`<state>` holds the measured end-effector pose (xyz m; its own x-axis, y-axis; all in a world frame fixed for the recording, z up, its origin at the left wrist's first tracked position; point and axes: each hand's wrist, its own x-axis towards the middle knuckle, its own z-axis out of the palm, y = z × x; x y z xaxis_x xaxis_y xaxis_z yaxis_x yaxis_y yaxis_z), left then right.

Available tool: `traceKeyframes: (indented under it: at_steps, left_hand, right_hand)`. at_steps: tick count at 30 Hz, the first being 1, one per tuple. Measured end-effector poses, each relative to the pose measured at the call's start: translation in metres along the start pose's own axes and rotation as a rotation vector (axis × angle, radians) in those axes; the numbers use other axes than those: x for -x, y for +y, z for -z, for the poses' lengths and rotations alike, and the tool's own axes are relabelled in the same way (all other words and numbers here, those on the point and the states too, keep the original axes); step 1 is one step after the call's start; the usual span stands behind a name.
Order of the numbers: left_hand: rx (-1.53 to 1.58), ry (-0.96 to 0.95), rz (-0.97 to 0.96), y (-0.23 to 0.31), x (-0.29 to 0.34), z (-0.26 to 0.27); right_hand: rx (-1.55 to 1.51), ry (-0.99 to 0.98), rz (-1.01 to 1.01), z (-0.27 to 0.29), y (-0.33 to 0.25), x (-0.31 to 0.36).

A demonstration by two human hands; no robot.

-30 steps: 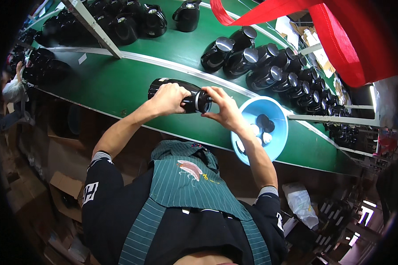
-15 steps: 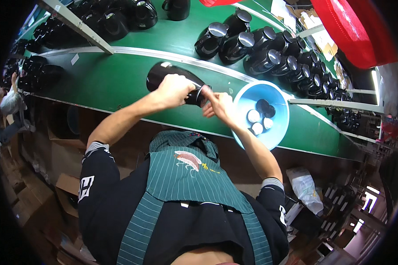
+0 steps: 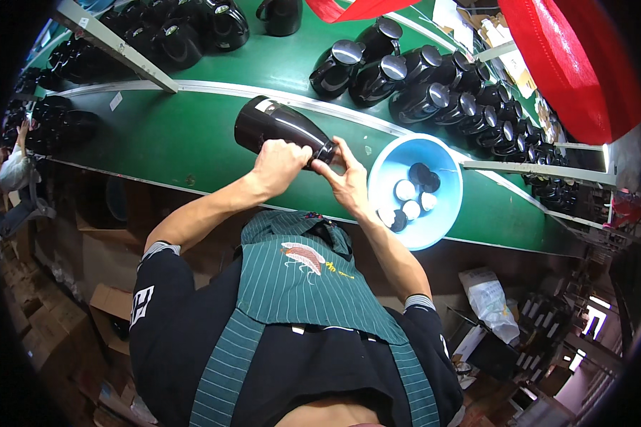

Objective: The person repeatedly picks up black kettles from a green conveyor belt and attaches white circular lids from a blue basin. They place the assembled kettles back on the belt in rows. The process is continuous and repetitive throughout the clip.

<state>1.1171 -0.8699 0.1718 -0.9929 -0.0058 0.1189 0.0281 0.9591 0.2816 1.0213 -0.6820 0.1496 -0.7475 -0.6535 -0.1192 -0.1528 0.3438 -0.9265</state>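
A glossy black kettle body (image 3: 271, 125) lies on its side over the green conveyor belt (image 3: 171, 142). My left hand (image 3: 281, 164) grips its narrow end near the opening. My right hand (image 3: 347, 181) pinches the same end from the right, fingertips at the rim. Just right of my hands stands a light blue bowl (image 3: 445, 213) holding several small round caps, some black and some white.
Several finished black kettles with silver lids (image 3: 406, 78) crowd the belt's far right. More black kettles (image 3: 171, 32) stand behind a metal rail (image 3: 121, 50) at upper left. Red fabric (image 3: 584, 64) hangs above. Cardboard boxes (image 3: 107, 306) sit on the floor; another person's sleeve (image 3: 14, 171) shows at left.
The kettle body has swung out to the upper left and now shows at full length. Both hands stay clamped at its narrow end.
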Motion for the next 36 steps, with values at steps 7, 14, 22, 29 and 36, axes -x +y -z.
traceKeyframes:
  at_steps: [7,14,22,29,36]
  left_hand:
    - [-0.053,0.145,-0.146,-0.007,0.02,-0.032]
    - [0.325,0.203,0.478,-0.118,-0.023,0.015]
    - [0.651,0.468,0.543,-0.231,-0.161,-0.051]
    - [0.857,0.478,0.423,-0.239,-0.271,-0.118]
    - [0.588,0.945,0.54,-0.223,-0.296,-0.113]
  right_hand:
    - [-0.883,0.012,-0.638,-0.016,0.019,0.005]
    - [0.065,0.562,-0.467,0.102,0.197,0.043]
    - [1.027,0.026,-0.604,0.147,0.262,0.045]
    - [1.175,-0.123,-0.758,0.136,0.241,0.006]
    - [0.695,0.514,-0.451,0.167,0.239,0.025]
